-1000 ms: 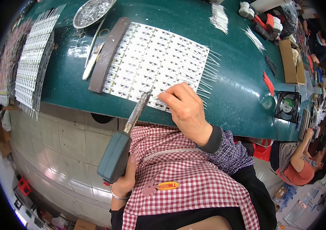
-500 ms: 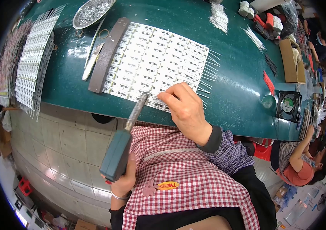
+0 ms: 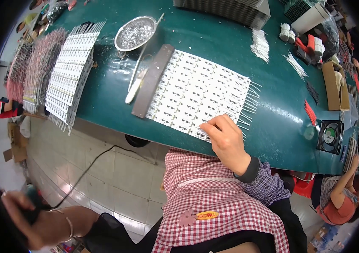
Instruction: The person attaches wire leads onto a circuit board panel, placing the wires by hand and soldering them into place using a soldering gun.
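A white sheet of small circuit boards (image 3: 188, 90) lies on the green table, dotted with black parts. Thin white wires (image 3: 249, 110) stick out past its right side. My right hand (image 3: 229, 141) is over the sheet's near right corner, thumb and forefinger pinched on what looks like a thin white wire, mostly hidden by the fingers. Far off to the lower left, beyond the table edge, my left hand (image 3: 25, 219) is closed around a dark green soldering gun (image 3: 31, 192). Hand and tool are blurred and partly cut by the dark rim, and the gun's tip cannot be seen.
A brown bar (image 3: 153, 82) lies along the sheet's left side, beside a white-handled knife (image 3: 134, 90). Behind stands a metal bowl (image 3: 135, 33) of silvery scraps. Stacked wired boards (image 3: 67, 76) stand left. A black cord (image 3: 89, 168) trails over the floor. A fan (image 3: 330, 135) stands right.
My left hand has swung the soldering gun away from the sheet to the lower left. The whole view has shifted, while my right hand stays pinched at the sheet's near corner.
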Motion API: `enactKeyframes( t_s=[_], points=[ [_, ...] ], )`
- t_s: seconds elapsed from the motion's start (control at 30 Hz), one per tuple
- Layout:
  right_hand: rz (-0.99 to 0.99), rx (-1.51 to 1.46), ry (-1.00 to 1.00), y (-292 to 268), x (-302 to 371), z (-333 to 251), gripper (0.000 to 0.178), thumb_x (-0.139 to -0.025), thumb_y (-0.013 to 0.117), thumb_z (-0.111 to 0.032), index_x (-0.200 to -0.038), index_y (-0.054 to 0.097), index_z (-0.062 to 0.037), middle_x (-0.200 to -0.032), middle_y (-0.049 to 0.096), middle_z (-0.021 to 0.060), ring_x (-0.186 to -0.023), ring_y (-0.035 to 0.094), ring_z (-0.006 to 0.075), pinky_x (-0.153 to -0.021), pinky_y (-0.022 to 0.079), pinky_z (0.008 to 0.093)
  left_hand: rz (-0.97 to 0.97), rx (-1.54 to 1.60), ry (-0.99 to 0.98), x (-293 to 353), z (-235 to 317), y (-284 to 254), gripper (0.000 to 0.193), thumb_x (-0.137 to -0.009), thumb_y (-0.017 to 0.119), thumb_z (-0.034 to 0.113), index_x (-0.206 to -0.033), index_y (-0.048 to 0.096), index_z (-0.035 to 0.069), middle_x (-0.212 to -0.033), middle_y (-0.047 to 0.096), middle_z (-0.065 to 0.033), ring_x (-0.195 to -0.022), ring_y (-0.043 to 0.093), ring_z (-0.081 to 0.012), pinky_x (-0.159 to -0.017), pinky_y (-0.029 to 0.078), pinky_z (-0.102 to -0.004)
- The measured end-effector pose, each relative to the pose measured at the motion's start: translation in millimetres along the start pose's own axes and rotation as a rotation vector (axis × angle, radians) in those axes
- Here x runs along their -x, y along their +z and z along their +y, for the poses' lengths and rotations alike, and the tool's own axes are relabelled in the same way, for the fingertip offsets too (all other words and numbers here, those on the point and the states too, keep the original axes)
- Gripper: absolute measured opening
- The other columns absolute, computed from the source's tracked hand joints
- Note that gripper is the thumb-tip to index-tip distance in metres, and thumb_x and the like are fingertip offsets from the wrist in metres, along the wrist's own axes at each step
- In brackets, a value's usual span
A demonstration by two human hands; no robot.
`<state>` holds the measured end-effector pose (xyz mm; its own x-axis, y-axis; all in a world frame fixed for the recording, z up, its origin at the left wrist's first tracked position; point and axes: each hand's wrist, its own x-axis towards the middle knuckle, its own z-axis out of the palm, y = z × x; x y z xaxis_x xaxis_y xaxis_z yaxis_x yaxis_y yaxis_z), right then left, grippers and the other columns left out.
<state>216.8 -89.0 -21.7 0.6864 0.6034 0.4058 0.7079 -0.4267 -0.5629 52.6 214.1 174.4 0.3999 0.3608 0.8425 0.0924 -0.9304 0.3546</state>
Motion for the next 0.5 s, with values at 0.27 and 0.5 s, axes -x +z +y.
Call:
enactKeyframes(
  t_s=[0.27,0.5],
  points=[
    [-0.009,0.009,-0.034,-3.7,-4.2,-3.5,0.027,-0.069,0.064,0.007,-0.093,0.068,-0.005,-0.079,0.055,0.0056,-0.072,0.056,0.0223,-0.06,0.047,0.033,0.004,0.128,-0.592,59.6,-62.7,98.4,0.023,-0.088,0.066,0.005,-0.11,0.066,-0.002,-0.083,0.065,-0.0079,-0.055,0.057,-0.0135,-0.049,0.045,-0.0229],
    [-0.038,0.01,-0.035,-7.7,-4.9,1.5,0.03,-0.067,0.066,0.008,-0.094,0.068,-0.0046,-0.075,0.054,0.006,-0.069,0.056,0.0224,-0.057,0.046,0.0333,-0.138,0.526,-0.832,67.7,2.1,144.3,0.038,-0.08,0.071,-0.005,-0.116,0.06,-0.004,-0.098,0.066,-0.0104,-0.053,0.051,-0.0074,-0.042,0.034,-0.0205]
  ],
)
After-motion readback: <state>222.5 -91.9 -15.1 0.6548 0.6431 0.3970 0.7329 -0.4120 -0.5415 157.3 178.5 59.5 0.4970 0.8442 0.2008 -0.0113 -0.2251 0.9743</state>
